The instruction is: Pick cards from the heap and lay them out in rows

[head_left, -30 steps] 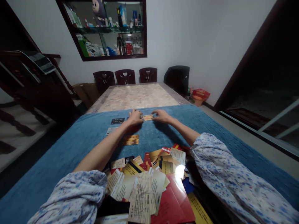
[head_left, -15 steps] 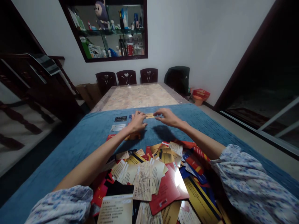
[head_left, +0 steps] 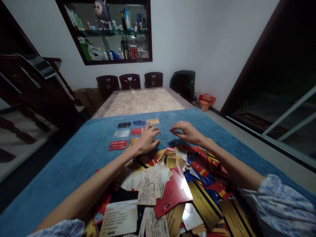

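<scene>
A heap of several mixed cards [head_left: 170, 191] in red, gold, blue and cream lies on the blue cloth [head_left: 61, 171] close to me. Beyond it, single cards are laid out in rows: a black card [head_left: 123, 125], a blue card [head_left: 139, 123] and a gold card [head_left: 153, 121] at the back, a grey card [head_left: 121, 134] and a red card [head_left: 136, 131] in the middle, a red card [head_left: 118, 145] in front. My left hand [head_left: 146, 140] hovers with fingers spread over a gold card partly hidden under it. My right hand [head_left: 185, 132] floats above the cloth, fingers loosely curved, holding nothing.
The marble-patterned tabletop [head_left: 143, 102] extends past the cloth. Three dark chairs [head_left: 129, 81] and a black-draped chair [head_left: 183, 84] stand at the far end. A glass wall cabinet [head_left: 111, 31] hangs above. A staircase [head_left: 29, 98] is to the left, a dark doorway to the right.
Both hands let go of the gold card at the far row and pulled back toward me. The card now lies flat in the back row, and both hands hang near the heap.
</scene>
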`<move>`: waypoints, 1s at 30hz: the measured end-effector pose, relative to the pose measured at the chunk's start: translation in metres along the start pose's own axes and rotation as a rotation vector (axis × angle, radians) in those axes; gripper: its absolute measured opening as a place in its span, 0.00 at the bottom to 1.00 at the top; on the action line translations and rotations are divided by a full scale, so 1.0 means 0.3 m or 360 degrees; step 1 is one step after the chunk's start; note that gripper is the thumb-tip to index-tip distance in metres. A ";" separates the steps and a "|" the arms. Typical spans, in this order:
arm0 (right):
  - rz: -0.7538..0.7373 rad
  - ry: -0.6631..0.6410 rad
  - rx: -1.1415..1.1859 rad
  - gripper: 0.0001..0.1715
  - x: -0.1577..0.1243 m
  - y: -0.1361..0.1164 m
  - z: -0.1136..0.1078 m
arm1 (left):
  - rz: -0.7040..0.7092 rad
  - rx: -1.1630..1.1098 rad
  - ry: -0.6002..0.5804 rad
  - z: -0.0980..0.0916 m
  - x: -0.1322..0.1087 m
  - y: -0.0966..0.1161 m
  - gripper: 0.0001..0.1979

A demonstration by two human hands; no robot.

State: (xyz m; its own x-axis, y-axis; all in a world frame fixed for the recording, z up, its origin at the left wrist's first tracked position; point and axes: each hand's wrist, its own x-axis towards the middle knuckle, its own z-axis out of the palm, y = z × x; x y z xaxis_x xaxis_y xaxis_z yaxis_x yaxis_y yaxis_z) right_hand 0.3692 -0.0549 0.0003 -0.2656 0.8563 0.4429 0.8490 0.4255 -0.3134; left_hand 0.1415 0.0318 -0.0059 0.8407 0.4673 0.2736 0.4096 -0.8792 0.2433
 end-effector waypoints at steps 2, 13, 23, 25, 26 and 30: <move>-0.0030 -0.0085 0.0007 0.12 -0.047 -0.007 -0.013 | 0.0064 -0.0021 -0.0016 0.007 -0.016 0.033 0.18; -0.0076 -0.0479 0.0172 0.23 -0.177 -0.066 -0.024 | 0.0216 -0.0015 -0.0232 0.043 -0.066 0.177 0.11; -0.0103 -0.0677 0.0250 0.39 -0.176 -0.077 -0.044 | 0.0262 -0.0020 -0.0266 0.062 -0.078 0.208 0.12; -0.0100 -0.0688 0.0235 0.38 -0.177 -0.078 -0.040 | 0.0259 -0.0024 -0.0258 0.063 -0.079 0.211 0.12; -0.0100 -0.0685 0.0227 0.36 -0.177 -0.080 -0.039 | 0.0253 -0.0025 -0.0263 0.063 -0.080 0.213 0.12; -0.0093 -0.0688 0.0194 0.28 -0.176 -0.087 -0.053 | 0.0234 -0.0032 -0.0279 0.058 -0.081 0.224 0.12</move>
State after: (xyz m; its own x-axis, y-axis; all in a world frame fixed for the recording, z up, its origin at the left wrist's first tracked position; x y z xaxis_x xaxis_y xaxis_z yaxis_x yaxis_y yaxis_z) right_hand 0.3683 -0.1159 -0.0016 -0.5000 0.8624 0.0794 0.7737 0.4860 -0.4063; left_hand 0.1547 -0.0402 -0.0124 0.9403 0.3093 0.1422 0.2723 -0.9340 0.2315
